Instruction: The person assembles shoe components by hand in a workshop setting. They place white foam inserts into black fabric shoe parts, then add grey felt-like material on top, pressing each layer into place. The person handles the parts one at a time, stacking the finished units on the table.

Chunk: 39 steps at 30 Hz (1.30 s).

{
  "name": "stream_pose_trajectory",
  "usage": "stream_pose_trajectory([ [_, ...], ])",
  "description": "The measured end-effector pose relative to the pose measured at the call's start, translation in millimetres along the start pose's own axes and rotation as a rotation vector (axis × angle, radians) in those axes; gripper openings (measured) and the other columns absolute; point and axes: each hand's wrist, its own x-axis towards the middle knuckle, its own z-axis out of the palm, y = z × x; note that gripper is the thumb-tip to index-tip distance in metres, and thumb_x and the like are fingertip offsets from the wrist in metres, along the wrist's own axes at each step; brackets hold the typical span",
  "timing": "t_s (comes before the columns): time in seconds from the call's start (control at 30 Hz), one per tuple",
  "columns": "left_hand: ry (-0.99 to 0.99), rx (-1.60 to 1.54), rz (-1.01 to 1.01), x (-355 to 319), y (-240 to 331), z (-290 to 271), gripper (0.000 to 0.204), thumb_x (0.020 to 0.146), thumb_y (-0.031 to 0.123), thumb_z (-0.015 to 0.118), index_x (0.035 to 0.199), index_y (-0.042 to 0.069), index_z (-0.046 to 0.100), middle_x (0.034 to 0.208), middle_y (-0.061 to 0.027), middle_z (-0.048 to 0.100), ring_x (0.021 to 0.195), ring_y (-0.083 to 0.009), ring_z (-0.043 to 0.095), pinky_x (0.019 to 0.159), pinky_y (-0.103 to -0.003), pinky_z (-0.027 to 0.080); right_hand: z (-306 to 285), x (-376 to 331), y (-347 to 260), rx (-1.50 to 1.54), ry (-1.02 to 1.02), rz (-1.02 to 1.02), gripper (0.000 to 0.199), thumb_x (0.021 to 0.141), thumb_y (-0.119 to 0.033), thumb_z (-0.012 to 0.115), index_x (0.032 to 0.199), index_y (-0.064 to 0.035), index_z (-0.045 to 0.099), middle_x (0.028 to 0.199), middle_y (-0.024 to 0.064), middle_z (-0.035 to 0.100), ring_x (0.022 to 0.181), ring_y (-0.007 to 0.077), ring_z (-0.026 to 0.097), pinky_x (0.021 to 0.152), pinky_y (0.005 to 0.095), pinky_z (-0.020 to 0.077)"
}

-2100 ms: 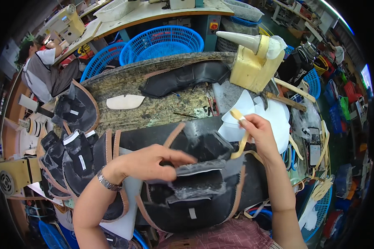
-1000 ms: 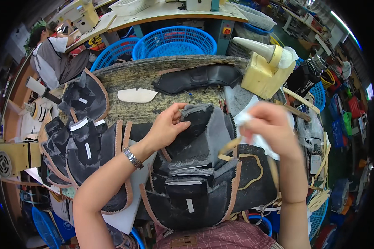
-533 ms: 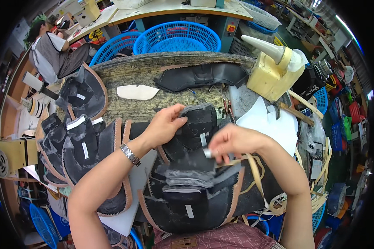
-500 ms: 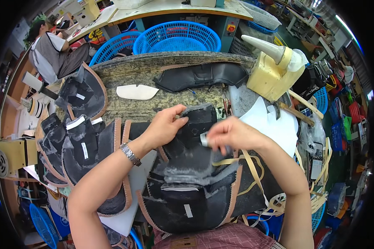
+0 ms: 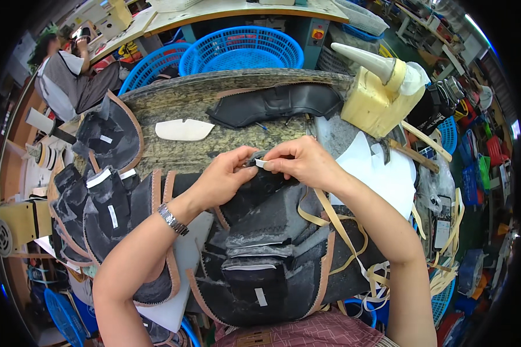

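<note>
In front of me lies a black leather piece (image 5: 272, 217) with pink zigzag edging, grey glue smears and small white strips. My left hand (image 5: 230, 172) is closed on its far edge, with thumb and fingers pinching the black material. Right beside it, my right hand (image 5: 298, 161) pinches a short white strip (image 5: 261, 163) against that same edge. Both hands' fingertips nearly meet there. A long cream tape (image 5: 328, 218) hangs below my right hand and trails to a tangle by my right forearm.
Similar black pieces (image 5: 113, 202) are piled at left. Beyond my hands lie a white template (image 5: 184, 129) and a curved black leather part (image 5: 278, 103). A horn-shaped form on a yellow block (image 5: 376, 104), a hammer (image 5: 414, 156) and white sheets stand right. Blue baskets (image 5: 241, 51) sit behind; a person sits far left.
My right hand has moved left and away from me, bringing the white strip to the leather's far edge beside my left hand. That edge now looks folded up between the hands.
</note>
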Motion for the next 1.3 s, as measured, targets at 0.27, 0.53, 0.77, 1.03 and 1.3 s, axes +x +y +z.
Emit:
stream_pose_trajectory([
  [0.27,0.129,0.237,-0.001,2.8,8.6,3.2,0.02,0.089,0.015,0.057,0.101,0.0,0.061,0.076,0.0044,0.057,0.065,-0.0018,0.047,0.056,-0.02,0.039,4.4,-0.9,-2.3,-0.113,0.088,0.022,0.021,0.078,-0.019,0.062,0.084,0.0009,0.068,0.064,0.0117,0.064,0.056,0.0173,0.063,0.055,0.0308,0.0482],
  [0.53,0.317,0.425,0.081,4.2,3.4,12.1,0.019,0.086,0.015,0.058,0.096,-0.001,0.063,0.067,-0.0028,0.059,0.065,-0.0054,0.051,0.059,-0.024,0.043,-34.1,-26.7,15.3,-0.387,0.142,0.124,0.021,0.075,-0.015,0.067,0.089,0.0009,0.068,0.068,0.0093,0.065,0.056,0.0136,0.061,0.049,0.0281,0.0473],
  [0.77,0.197,0.608,0.183,27.1,23.4,17.7,0.028,0.08,0.022,0.065,0.095,-0.001,0.066,0.077,-0.0151,0.066,0.071,-0.0222,0.065,0.066,-0.032,0.048,-34.9,-23.6,30.1,-0.271,0.169,0.287,0.025,0.078,-0.016,0.066,0.097,0.0007,0.067,0.068,0.0082,0.065,0.057,0.0125,0.061,0.045,0.0268,0.048],
  [1.03,0.262,0.8,0.201,43.1,23.3,31.8,0.026,0.075,0.025,0.065,0.092,0.005,0.067,0.083,-0.015,0.066,0.077,-0.0314,0.063,0.068,-0.04,0.049,-42.5,-23.2,42.5,-0.445,0.351,0.179,0.041,0.073,-0.027,0.072,0.097,0.0056,0.064,0.075,0.0147,0.067,0.066,0.0193,0.066,0.059,0.0297,0.0509],
  [1.3,0.248,0.875,0.139,58.6,29.0,43.2,0.02,0.075,0.025,0.062,0.084,0.009,0.069,0.082,-0.0124,0.065,0.078,-0.0312,0.062,0.069,-0.042,0.049,-37.9,-30.3,43.6,-0.457,0.375,0.074,0.026,0.074,-0.025,0.067,0.08,0.0004,0.064,0.071,0.0189,0.062,0.068,0.036,0.061,0.062,0.043,0.0461],
])
